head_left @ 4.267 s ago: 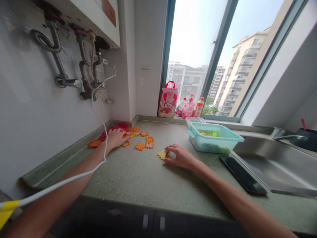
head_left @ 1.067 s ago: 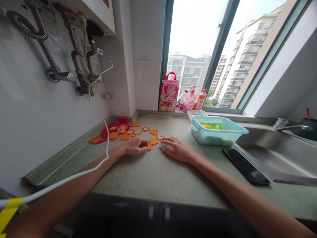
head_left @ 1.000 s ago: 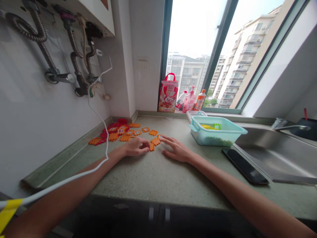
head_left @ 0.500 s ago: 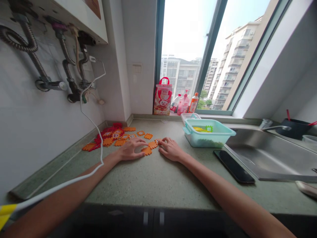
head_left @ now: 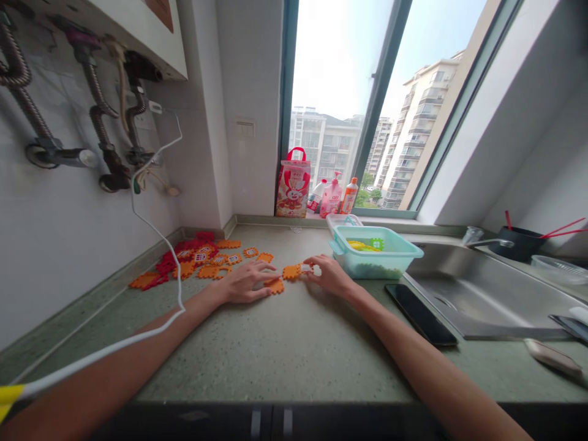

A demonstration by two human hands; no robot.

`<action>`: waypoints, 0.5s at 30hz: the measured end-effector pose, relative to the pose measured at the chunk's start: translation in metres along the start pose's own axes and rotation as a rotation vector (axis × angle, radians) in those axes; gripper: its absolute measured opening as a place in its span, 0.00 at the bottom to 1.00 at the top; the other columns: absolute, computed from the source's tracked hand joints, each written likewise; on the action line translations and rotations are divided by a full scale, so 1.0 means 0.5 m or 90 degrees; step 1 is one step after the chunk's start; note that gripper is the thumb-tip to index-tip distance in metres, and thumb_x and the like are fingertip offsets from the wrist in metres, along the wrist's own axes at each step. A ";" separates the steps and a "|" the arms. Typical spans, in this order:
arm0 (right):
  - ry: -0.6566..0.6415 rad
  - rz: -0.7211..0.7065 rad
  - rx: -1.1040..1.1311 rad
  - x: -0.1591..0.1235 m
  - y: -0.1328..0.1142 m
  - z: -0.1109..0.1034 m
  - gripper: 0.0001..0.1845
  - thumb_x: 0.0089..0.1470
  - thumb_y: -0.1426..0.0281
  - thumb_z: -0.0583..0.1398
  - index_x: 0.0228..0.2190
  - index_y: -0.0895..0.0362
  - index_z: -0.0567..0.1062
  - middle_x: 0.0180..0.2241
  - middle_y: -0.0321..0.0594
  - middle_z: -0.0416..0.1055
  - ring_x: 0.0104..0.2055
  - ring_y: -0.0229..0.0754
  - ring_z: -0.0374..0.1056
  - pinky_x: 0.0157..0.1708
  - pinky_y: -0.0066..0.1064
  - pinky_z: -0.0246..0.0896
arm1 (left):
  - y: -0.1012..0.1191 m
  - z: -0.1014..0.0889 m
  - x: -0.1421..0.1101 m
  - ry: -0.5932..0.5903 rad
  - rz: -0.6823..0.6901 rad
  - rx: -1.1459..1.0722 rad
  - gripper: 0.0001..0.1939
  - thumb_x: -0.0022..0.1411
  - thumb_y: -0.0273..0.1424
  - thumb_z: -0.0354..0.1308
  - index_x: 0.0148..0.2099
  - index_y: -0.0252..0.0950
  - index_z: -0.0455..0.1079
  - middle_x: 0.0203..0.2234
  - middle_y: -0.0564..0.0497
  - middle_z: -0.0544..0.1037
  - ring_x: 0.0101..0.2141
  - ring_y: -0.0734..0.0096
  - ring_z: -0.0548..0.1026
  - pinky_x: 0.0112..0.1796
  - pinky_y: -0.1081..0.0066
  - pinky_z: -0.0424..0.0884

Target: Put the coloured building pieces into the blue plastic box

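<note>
My left hand [head_left: 245, 283] lies flat with spread fingers on the green counter [head_left: 285, 343], its fingertips resting on an orange toothed tile [head_left: 275, 285]. My right hand [head_left: 329, 275] is pinched on the right end of a second orange tile with a white label [head_left: 294, 271], holding it just off the counter between the two hands. A pile of several orange and red tiles [head_left: 193, 260] lies to the left by the wall.
A teal plastic tub [head_left: 376, 260] with yellow and green pieces stands right of my right hand. A black phone [head_left: 420, 313] lies by the steel sink [head_left: 487, 294]. A white cable [head_left: 151, 245] hangs across my left arm. A red bag [head_left: 293, 191] and bottles [head_left: 337, 197] stand on the sill.
The view has swung right and tilted. My left hand has flattened onto one orange tile, and my right hand has pinched the labelled tile and drawn it slightly right.
</note>
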State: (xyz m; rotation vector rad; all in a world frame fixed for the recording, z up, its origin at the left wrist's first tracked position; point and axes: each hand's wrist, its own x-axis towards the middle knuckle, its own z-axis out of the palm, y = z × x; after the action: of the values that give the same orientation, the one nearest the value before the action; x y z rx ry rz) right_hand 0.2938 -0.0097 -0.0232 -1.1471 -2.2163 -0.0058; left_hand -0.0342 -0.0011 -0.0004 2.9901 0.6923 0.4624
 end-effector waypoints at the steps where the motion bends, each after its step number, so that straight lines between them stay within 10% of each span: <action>1: 0.031 -0.006 0.004 0.002 -0.004 -0.001 0.14 0.57 0.75 0.66 0.45 0.54 0.81 0.43 0.43 0.81 0.46 0.49 0.75 0.49 0.40 0.70 | 0.000 0.000 -0.003 0.005 -0.001 -0.001 0.23 0.72 0.42 0.57 0.67 0.49 0.71 0.59 0.46 0.75 0.58 0.53 0.73 0.62 0.56 0.65; 6: 0.140 -0.071 0.040 0.013 -0.033 -0.001 0.13 0.58 0.76 0.64 0.44 0.52 0.81 0.44 0.43 0.81 0.46 0.48 0.75 0.51 0.43 0.71 | -0.007 0.003 -0.004 -0.001 0.010 0.011 0.26 0.71 0.40 0.56 0.70 0.48 0.68 0.63 0.45 0.73 0.60 0.52 0.71 0.64 0.53 0.62; 15: 0.041 -0.125 0.086 0.007 -0.041 0.003 0.11 0.59 0.74 0.65 0.42 0.51 0.83 0.48 0.43 0.81 0.45 0.45 0.78 0.49 0.40 0.73 | -0.016 0.014 -0.007 -0.027 0.016 0.057 0.27 0.71 0.39 0.56 0.70 0.49 0.67 0.72 0.46 0.62 0.67 0.47 0.64 0.66 0.47 0.59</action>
State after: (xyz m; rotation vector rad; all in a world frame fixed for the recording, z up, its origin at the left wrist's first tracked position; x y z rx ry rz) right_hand 0.2765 -0.0196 -0.0169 -0.8429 -2.2275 0.0241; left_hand -0.0382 0.0048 -0.0089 3.0854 0.6921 0.3769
